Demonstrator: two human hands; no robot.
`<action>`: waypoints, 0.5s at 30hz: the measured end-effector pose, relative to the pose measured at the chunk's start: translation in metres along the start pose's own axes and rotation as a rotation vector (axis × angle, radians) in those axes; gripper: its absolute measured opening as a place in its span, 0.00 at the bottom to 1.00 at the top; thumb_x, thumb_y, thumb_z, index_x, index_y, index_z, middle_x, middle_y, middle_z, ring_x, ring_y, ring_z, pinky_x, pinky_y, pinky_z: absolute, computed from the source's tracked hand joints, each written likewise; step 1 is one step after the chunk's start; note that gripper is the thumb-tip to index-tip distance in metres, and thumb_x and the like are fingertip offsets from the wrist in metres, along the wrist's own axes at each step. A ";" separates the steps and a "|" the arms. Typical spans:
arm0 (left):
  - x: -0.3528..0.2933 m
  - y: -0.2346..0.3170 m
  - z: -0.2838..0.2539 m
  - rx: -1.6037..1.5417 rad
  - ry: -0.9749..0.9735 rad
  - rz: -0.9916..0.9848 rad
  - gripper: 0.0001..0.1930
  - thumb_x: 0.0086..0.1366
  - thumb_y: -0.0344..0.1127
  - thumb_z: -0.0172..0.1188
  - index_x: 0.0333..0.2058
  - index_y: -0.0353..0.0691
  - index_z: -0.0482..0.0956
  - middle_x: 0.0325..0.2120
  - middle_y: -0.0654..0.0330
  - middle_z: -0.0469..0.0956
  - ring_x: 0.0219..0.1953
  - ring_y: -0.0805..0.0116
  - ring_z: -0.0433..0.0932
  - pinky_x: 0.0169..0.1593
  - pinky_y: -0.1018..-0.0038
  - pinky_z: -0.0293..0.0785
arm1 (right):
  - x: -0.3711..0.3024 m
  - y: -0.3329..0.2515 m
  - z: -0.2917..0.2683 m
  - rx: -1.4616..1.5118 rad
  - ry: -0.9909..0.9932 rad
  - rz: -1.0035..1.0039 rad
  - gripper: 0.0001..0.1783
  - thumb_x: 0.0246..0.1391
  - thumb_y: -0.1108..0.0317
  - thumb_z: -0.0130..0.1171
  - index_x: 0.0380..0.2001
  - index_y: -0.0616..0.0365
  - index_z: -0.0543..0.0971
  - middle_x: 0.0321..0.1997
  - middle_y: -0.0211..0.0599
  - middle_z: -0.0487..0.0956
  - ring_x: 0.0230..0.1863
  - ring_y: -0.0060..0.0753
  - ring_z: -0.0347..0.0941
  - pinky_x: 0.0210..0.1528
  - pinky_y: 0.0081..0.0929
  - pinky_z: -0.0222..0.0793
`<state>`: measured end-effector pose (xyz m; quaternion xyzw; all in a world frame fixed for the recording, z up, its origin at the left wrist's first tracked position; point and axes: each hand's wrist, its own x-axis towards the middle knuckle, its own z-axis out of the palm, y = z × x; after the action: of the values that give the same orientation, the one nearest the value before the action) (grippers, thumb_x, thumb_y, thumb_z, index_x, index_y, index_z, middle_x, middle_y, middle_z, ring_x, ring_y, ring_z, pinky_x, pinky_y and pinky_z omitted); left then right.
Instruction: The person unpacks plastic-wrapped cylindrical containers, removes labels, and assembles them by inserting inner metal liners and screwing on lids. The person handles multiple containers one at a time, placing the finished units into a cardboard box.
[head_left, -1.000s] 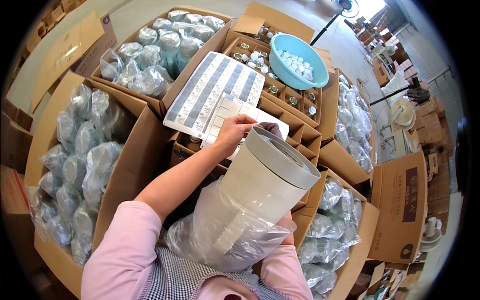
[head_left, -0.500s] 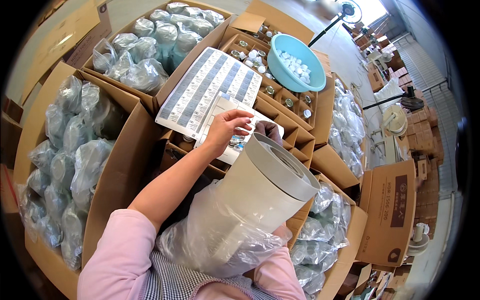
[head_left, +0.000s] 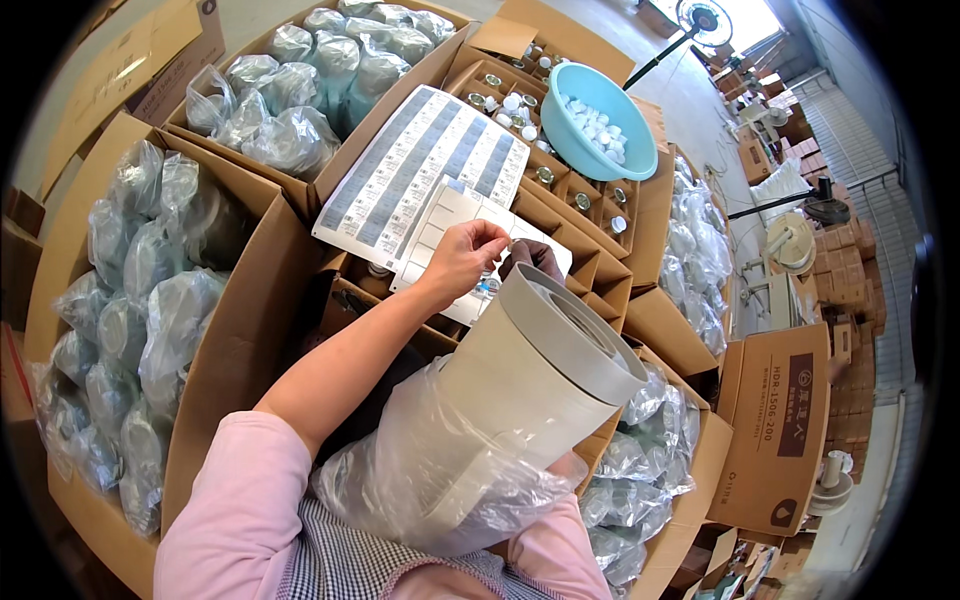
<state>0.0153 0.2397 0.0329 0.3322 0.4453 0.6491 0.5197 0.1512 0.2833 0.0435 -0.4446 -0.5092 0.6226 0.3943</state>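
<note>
A large off-white plastic cylinder with a grey ringed end leans against my front, its lower part wrapped in a clear plastic bag. Beyond its ringed end, my bare left hand has thumb and fingers pinched together; whatever is between them is too small to make out. Close by on the right is my right hand in a dark glove, fingers bent together, partly hidden behind the cylinder. Both hands are over a white sheet of labels with small blue-and-white pieces. Under it lies a larger grey-and-white printed sheet.
Cardboard boxes of plastic-wrapped items stand left, back left and right. A divided carton lies ahead, with a light-blue basin of white caps on it. A fan stands farther off.
My left hand has moved slightly down, and its fingers have closed from loosely spread into a pinch. My right hand has shifted slightly left and down, nearer to it.
</note>
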 end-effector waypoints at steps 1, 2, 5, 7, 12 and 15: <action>0.000 -0.003 0.000 -0.022 0.015 0.005 0.07 0.66 0.32 0.62 0.37 0.33 0.80 0.29 0.63 0.79 0.30 0.78 0.75 0.34 0.81 0.73 | 0.001 0.002 -0.001 0.009 0.000 -0.001 0.13 0.61 0.61 0.63 0.38 0.60 0.75 0.28 0.29 0.78 0.25 0.16 0.71 0.29 0.16 0.70; 0.000 -0.001 0.001 -0.043 0.028 0.003 0.07 0.66 0.32 0.62 0.38 0.33 0.80 0.29 0.63 0.79 0.30 0.78 0.75 0.34 0.81 0.73 | 0.002 0.003 -0.002 0.018 0.003 -0.005 0.13 0.61 0.61 0.63 0.38 0.59 0.75 0.29 0.29 0.78 0.25 0.16 0.71 0.29 0.16 0.70; -0.001 0.005 0.002 -0.030 0.025 0.034 0.08 0.66 0.31 0.62 0.38 0.33 0.79 0.30 0.62 0.80 0.31 0.78 0.76 0.35 0.81 0.74 | -0.002 0.000 -0.001 -0.031 0.011 -0.048 0.14 0.61 0.60 0.63 0.38 0.59 0.75 0.29 0.29 0.78 0.26 0.15 0.71 0.29 0.16 0.70; -0.004 0.008 0.002 0.077 -0.028 0.105 0.08 0.66 0.31 0.62 0.38 0.32 0.79 0.30 0.62 0.80 0.32 0.78 0.76 0.35 0.81 0.74 | -0.005 -0.004 0.003 -0.069 0.006 -0.064 0.14 0.60 0.60 0.64 0.37 0.60 0.74 0.28 0.29 0.78 0.26 0.15 0.71 0.29 0.16 0.70; -0.004 0.011 0.001 0.090 -0.012 0.027 0.08 0.65 0.31 0.62 0.37 0.31 0.79 0.30 0.62 0.80 0.32 0.78 0.77 0.37 0.79 0.75 | -0.005 -0.005 0.001 -0.104 -0.016 -0.046 0.15 0.61 0.60 0.63 0.37 0.61 0.74 0.28 0.28 0.78 0.26 0.14 0.71 0.29 0.15 0.69; 0.000 0.001 -0.001 -0.200 -0.034 -0.108 0.07 0.66 0.30 0.62 0.36 0.32 0.79 0.29 0.63 0.80 0.31 0.77 0.77 0.37 0.79 0.75 | -0.003 -0.001 -0.005 -0.025 -0.061 -0.022 0.13 0.62 0.61 0.62 0.37 0.61 0.74 0.27 0.30 0.78 0.25 0.16 0.71 0.28 0.16 0.70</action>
<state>0.0139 0.2394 0.0332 0.2653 0.3867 0.6556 0.5919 0.1570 0.2821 0.0446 -0.4246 -0.5337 0.6251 0.3797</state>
